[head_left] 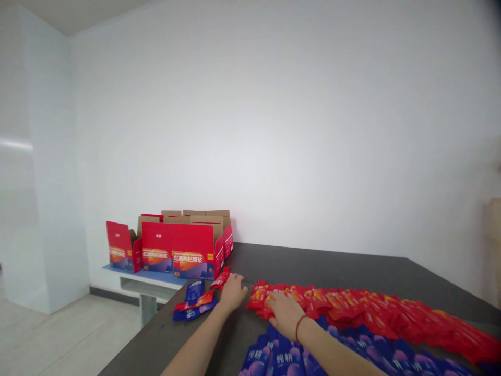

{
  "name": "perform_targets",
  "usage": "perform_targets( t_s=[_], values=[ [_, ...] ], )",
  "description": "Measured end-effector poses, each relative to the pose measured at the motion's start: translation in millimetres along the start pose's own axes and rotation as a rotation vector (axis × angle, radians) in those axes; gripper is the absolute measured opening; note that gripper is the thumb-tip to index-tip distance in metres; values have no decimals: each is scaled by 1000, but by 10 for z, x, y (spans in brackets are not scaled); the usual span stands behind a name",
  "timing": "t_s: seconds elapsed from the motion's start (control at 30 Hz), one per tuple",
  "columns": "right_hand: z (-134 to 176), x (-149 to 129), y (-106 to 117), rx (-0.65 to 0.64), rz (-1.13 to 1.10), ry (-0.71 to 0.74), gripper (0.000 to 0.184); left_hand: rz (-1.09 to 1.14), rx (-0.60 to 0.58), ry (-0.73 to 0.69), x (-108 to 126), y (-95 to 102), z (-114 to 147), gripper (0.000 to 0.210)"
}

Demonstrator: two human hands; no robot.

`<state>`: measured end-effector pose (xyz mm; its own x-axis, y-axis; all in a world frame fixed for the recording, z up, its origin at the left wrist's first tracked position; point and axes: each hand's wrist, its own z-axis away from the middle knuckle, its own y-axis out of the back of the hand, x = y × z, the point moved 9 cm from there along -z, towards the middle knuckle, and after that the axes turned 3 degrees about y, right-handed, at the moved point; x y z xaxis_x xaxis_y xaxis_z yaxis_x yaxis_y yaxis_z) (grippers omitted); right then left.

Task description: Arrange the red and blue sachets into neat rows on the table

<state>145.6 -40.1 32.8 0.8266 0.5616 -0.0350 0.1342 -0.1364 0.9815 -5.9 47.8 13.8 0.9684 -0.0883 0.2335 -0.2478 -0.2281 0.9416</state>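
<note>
My left hand (pixel 234 293) is over the dark table, fingers loosely bent and apart, with nothing visible in them. Just beyond it to the left lies a single red sachet (pixel 220 278), partly hidden by the hand. My right hand (pixel 285 313), with a red cord at the wrist, rests on the left end of a long overlapping row of red sachets (pixel 352 309). Its fingers look stretched out over them. Below that wrist runs a row of dark blue sachets (pixel 287 357). A small pile of blue sachets (pixel 194 292) with a red one lies left of my left hand.
Several open red cartons (pixel 195 250) stand on a blue-topped side bench (pixel 156 277) at the left, against the dark table (pixel 313 261). A white wall (pixel 293 130) rises behind the table. Pale floor (pixel 70 339) shows at the lower left.
</note>
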Motion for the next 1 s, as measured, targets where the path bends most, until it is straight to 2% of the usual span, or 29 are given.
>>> perform_targets(
  t_s=[0.1,0.2,0.27,0.43,0.67,0.87,1.0],
  values=[
    [126,-275,24,26,-55,68,38,-125,69,149,-305,81,-177,63],
    [238,-508,-10,21,-110,122,37,-208,46,248,-478,-3,-248,69],
    [288,-602,-58,-7,-115,139,37,-243,26,281,-505,-81,-237,68],
    [323,-689,-103,-24,-113,147,37,-288,44,231,-320,-172,-55,52],
    [239,-720,-134,12,-147,115,36,-299,58,166,-138,-168,230,37],
    [230,-522,-100,70,-153,70,38,-283,75,128,-69,-70,325,32],
    [214,-333,27,129,-110,32,53,-252,108,84,-45,52,389,40]
  ],
)
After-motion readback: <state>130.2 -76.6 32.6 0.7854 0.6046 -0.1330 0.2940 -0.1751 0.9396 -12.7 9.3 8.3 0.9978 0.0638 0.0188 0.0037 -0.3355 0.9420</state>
